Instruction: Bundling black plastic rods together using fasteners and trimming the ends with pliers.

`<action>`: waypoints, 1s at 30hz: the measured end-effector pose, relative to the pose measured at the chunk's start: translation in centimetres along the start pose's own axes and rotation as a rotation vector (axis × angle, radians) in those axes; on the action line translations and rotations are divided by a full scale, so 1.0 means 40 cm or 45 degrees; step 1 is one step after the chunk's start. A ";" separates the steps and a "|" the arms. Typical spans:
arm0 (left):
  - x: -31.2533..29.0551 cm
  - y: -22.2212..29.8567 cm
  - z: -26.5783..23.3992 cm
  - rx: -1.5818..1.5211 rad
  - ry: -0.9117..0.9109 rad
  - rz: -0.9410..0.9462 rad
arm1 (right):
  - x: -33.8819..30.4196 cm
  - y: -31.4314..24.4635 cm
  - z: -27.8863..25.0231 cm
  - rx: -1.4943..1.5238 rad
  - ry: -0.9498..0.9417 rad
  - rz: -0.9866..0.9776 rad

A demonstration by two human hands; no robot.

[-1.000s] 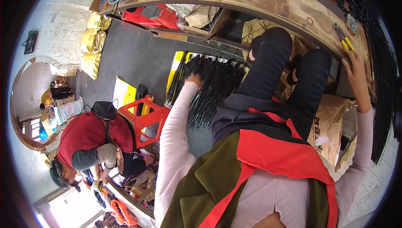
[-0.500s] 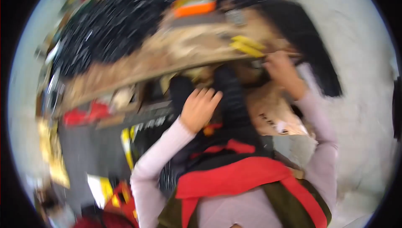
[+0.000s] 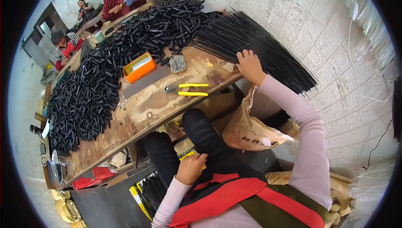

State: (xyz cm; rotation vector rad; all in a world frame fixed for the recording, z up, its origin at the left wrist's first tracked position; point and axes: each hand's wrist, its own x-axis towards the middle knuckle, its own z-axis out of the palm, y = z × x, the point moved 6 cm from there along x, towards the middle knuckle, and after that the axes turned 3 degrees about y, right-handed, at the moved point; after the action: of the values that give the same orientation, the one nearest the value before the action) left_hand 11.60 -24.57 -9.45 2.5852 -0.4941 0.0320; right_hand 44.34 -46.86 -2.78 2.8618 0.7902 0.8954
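Observation:
My right hand (image 3: 250,65) lies at the table's right edge, fingers stretched and slightly apart, beside the near ends of a bundle of long thin black rods (image 3: 268,48). No grasped thing shows in it. Over my lap my left hand (image 3: 191,169) is loosely closed, its fingers curled; their inner side is hidden. Pliers or cutters with yellow handles (image 3: 192,94) lie on the table in front of me. Behind them are a small square dish of tiny metal pieces (image 3: 177,64) and an orange box (image 3: 139,67).
Short black tubes (image 3: 100,77) lie heaped across the wooden table (image 3: 142,113). A brown paper sack (image 3: 247,131) stands under its right end, near my knees. Black strips in a yellow-edged package (image 3: 148,194) lie below. Several people, one in a checked shirt (image 3: 119,2), sit beyond the heap.
My view has swung and become sharp. The left hand's fingers have gone from spread on my thigh to curled. My right hand remains by the table edge, now beside the rods.

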 end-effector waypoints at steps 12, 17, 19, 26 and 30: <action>-0.012 -0.025 0.024 -0.056 -0.053 -0.074 | 0.074 0.167 0.031 -0.609 0.116 0.189; -0.027 -0.048 0.029 -0.073 -0.013 -0.094 | 0.098 0.125 0.069 -0.630 -0.007 0.228; -0.044 -0.051 0.026 -0.072 -0.005 -0.110 | 0.114 0.133 0.060 -0.558 -0.066 0.217; -0.108 -0.075 0.026 -0.139 0.023 -0.096 | 0.137 0.251 0.008 -0.063 -0.281 0.554; -0.132 -0.097 0.032 -0.143 0.070 -0.142 | 0.172 0.260 -0.006 0.192 -0.687 0.698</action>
State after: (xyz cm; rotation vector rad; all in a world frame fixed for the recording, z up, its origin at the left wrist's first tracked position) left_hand 7.94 -20.27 -12.99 2.4899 -0.3216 0.0361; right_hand 53.82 -52.62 2.91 3.2598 0.0160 0.0361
